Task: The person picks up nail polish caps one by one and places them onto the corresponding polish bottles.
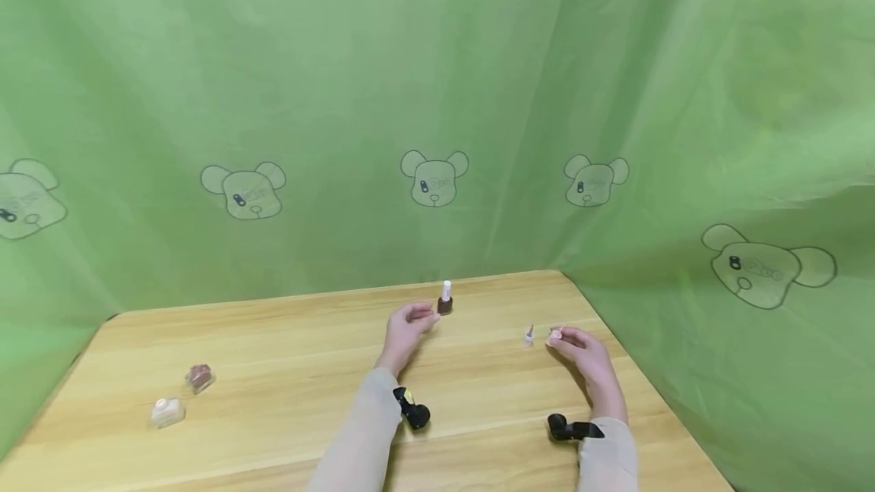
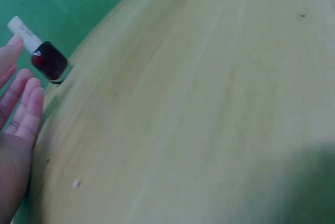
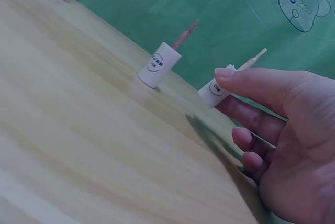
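A bottle of dark red nail polish point(image 1: 445, 305) with a tall white cap stands near the back edge of the table. Just to its left is my left hand point(image 1: 406, 332), fingers loosely bent; the thumb tip overlaps the cap in the left wrist view. My right hand point(image 1: 586, 359) pinches a white nail polish cap point(image 3: 215, 92) between thumb and fingers, its pale brush point(image 3: 254, 59) pointing up. Beside it, a second white nail polish cap point(image 3: 159, 66) stands on the table with its pinkish brush point(image 3: 186, 34) upward.
On the left of the wooden table point(image 1: 287, 370) are two open-looking bottles, a mauve one point(image 1: 200, 376) and a pale one point(image 1: 167, 412). Green cloth point(image 1: 342, 97) with bear faces hangs behind the table and along its sides. A tiny white speck point(image 2: 76, 183) lies on the wood.
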`<state>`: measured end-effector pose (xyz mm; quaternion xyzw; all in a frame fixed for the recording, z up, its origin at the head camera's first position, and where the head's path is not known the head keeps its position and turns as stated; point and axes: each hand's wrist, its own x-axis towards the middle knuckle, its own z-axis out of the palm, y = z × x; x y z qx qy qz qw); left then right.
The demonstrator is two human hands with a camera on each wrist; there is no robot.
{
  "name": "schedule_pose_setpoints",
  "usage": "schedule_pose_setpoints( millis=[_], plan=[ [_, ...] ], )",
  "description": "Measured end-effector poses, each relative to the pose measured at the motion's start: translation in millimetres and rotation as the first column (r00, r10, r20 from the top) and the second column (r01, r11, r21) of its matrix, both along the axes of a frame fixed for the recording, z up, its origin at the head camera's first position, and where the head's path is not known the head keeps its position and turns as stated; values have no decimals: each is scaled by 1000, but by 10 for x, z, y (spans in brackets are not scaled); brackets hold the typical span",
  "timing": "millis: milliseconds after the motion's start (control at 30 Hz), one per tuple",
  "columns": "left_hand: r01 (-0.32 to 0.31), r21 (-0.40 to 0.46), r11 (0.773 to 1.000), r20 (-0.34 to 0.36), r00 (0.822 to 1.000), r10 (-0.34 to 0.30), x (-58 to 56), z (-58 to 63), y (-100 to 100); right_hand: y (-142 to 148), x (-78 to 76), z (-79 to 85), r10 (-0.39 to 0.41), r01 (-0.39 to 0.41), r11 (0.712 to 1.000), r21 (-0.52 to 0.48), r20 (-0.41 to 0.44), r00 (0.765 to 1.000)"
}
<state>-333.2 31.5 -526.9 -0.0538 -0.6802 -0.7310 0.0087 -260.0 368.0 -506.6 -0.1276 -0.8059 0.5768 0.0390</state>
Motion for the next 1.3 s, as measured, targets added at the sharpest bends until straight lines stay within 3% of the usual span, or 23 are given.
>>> schedule_pose_setpoints(
  millis=[167, 300, 500, 733, 933, 1300],
  plan=[
    [66, -15, 998, 40, 997, -65, 77, 52, -101, 49, 36, 14, 1, -1, 999, -39, 6, 1000],
    [80, -23, 997, 46, 996, -78, 135, 139, -186, 70, 35, 26, 9, -10, 999, -47, -16, 1000],
    [56, -17, 998, 28, 998, -56, 206, 238, -325, 73, 47, 58, 21, -24, 997, -70, -45, 999],
    [-22, -80, 997, -21, 1000, 21, 362, 280, -499, 47, 138, 145, 43, -48, 956, -290, -22, 999],
    [-74, -97, 993, -48, 996, 70, 534, 254, -634, 36, 166, 257, 43, -50, 995, -90, -80, 996],
    [-156, -148, 977, -101, 985, 142, 877, 313, -882, -33, 237, 454, 135, -129, 991, 45, -165, 977]
  ],
)
